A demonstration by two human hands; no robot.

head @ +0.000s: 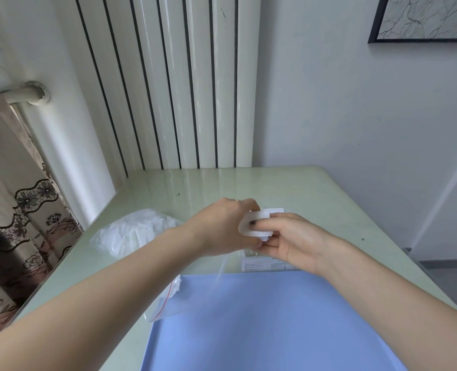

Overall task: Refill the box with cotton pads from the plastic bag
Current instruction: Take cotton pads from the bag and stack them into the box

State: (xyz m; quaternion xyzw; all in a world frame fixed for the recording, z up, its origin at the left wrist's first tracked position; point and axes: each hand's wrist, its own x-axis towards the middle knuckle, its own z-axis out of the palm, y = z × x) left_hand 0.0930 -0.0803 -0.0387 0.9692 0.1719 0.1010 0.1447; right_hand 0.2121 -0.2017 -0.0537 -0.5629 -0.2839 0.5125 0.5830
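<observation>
Both my hands meet over the middle of the pale green table and hold a stack of white cotton pads (pixel 255 223) between them. My left hand (pixel 223 226) grips the stack from the left, and my right hand (pixel 292 239) pinches it from the right. Under my right hand stands a clear box (pixel 264 263) with a printed label, mostly hidden. A plastic bag (pixel 133 232) full of white pads lies on the table to the left. A second, flatter zip bag with a red strip (pixel 168 295) lies beneath my left forearm.
A blue mat (pixel 262 325) covers the near part of the table (pixel 315 188). A white radiator with dark slits stands behind the table's far edge. A patterned curtain hangs at the left, and a white wall with a framed picture rises at the right.
</observation>
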